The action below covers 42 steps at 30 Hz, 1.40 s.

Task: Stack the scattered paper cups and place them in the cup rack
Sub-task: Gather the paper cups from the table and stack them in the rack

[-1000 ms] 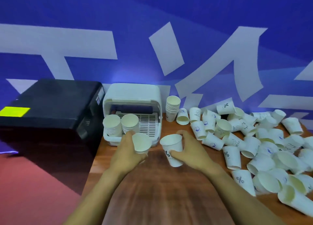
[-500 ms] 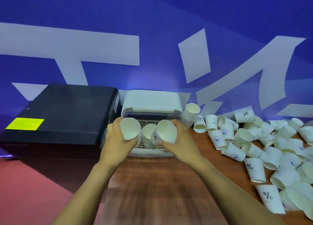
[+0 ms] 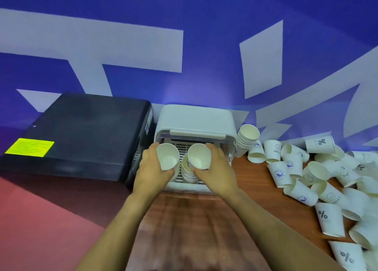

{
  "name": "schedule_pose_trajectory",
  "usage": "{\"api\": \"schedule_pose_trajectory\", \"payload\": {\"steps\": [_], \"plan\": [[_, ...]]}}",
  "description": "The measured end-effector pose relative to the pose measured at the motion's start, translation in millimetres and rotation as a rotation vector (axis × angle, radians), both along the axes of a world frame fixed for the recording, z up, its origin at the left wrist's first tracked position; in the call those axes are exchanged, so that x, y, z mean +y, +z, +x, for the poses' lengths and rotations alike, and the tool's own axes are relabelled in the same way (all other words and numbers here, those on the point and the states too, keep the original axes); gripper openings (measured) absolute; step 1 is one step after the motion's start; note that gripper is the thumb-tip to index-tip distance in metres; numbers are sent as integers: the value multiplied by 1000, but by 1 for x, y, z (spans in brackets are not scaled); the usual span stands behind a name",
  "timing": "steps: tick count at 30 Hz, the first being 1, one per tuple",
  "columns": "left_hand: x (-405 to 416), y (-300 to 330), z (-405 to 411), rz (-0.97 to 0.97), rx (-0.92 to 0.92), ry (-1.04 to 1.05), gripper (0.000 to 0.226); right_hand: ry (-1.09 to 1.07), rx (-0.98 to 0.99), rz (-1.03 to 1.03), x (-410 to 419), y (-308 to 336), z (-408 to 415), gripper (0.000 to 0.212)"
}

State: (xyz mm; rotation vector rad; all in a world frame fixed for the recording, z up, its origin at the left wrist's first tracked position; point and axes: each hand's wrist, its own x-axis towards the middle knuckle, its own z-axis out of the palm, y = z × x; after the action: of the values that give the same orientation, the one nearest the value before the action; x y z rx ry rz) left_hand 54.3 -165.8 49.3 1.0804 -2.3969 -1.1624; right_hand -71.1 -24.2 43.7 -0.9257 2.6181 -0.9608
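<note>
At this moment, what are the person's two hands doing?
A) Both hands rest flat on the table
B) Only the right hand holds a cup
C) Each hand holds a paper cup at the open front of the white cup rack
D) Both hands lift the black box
C: the left hand grips one cup and the right hand grips another cup, both at the cup rack opening.

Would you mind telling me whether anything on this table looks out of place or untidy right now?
Yes: loose paper cups lie tipped on their sides in a jumbled heap across the table's right side, and one stack leans beside the cup rack rather than inside it.
</note>
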Motion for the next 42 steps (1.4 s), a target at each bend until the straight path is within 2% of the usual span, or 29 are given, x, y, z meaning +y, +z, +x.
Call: {"api": "schedule_pose_trajectory", "payload": {"steps": [7,10,13,19,23,27,32,38,42], "plan": [[-5,-23,-15,-45,-278,-58,90,120,-102,193,-1,-22,-10,83],[-8,-29,-15,-31,-339,-87,97,149,-145,243,3,-31,-14,95],[-8,-28,-14,-53,-360,-106,101,170,-163,260,7,-29,-15,96],[17,-6,-4,-187,-180,-182,93,115,-137,124,40,-14,-15,80],[55,1,-3,-171,-14,-324,78,56,-179,126,85,-13,-3,70],[90,-7,-9,-128,-19,-415,70,-4,-180,168,132,-13,2,60],[129,-11,-19,-126,-102,-532,57,-68,-212,159,183,-10,-11,38],[192,-9,-56,-155,-149,-594,53,-104,-259,112,261,-16,-44,28],[262,-13,-91,-141,-182,-621,53,-109,-248,165,330,-22,-74,29]]}}
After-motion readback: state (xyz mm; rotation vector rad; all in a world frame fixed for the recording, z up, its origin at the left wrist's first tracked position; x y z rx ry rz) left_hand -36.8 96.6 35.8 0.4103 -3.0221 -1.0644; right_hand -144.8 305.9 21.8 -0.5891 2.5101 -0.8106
